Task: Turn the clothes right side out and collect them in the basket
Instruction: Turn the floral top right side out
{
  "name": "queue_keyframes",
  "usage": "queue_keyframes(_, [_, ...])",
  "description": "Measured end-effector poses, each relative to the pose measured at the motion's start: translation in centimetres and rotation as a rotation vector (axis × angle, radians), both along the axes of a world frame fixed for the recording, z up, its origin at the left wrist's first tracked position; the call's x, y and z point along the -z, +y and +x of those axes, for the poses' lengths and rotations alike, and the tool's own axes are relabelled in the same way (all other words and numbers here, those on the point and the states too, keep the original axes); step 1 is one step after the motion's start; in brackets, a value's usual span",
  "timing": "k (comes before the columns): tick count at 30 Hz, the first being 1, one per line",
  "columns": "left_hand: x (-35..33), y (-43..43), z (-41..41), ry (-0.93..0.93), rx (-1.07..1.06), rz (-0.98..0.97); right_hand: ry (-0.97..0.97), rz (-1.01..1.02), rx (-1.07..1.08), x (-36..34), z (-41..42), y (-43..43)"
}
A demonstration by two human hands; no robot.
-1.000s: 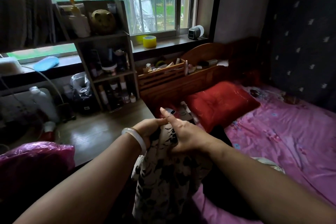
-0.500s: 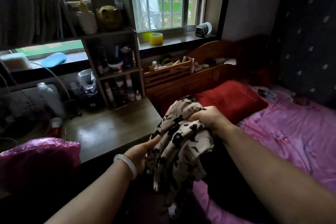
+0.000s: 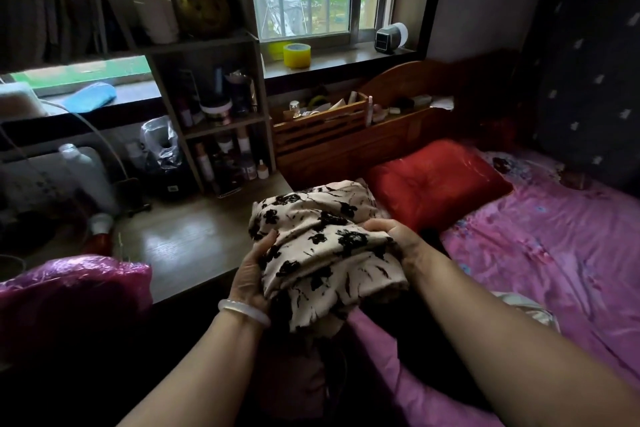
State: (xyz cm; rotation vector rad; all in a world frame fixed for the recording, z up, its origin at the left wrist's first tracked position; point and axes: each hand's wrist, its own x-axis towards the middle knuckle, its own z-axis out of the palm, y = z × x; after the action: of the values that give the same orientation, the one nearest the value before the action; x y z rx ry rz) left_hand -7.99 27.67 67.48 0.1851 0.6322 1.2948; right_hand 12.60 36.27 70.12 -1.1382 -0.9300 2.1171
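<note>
My left hand (image 3: 251,276) and right hand (image 3: 398,237) each clamped a side of the garment (image 3: 318,236), held up between tabletop (image 3: 180,239) and bed (image 3: 554,253). Half a second earlier it hung from the right hand alone. Now bunched, it looked ready for a basket I could not see.

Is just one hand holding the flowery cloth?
No, the left hand and the right hand both grip the flowery cloth, one on each side.
</note>
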Motion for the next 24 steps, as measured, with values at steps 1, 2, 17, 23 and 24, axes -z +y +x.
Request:
queue_keyframes(1, [-0.2,0.1,-0.1,0.0,0.015,0.028,-0.003,-0.021,-0.002,0.9,-0.1,-0.1])
queue_keyframes(2, [-0.2,0.2,-0.2,0.016,0.035,0.04,0.02,-0.064,-0.008,1.9,-0.5,-0.5])
queue_keyframes(17, [7.1,-0.9,-8.4,0.168,0.266,-0.194,0.282,-0.202,-0.108,10.3,-5.7,0.1])
queue_keyframes(23, [12.5,-0.1,-10.7,0.223,0.142,-0.413,0.173,-0.329,-0.04,16.5,-9.1,-0.2])
queue_keyframes(24, [13.7,0.0,-11.1,0.232,0.133,-0.448,0.151,-0.358,-0.023,17.9,-9.3,-0.4])
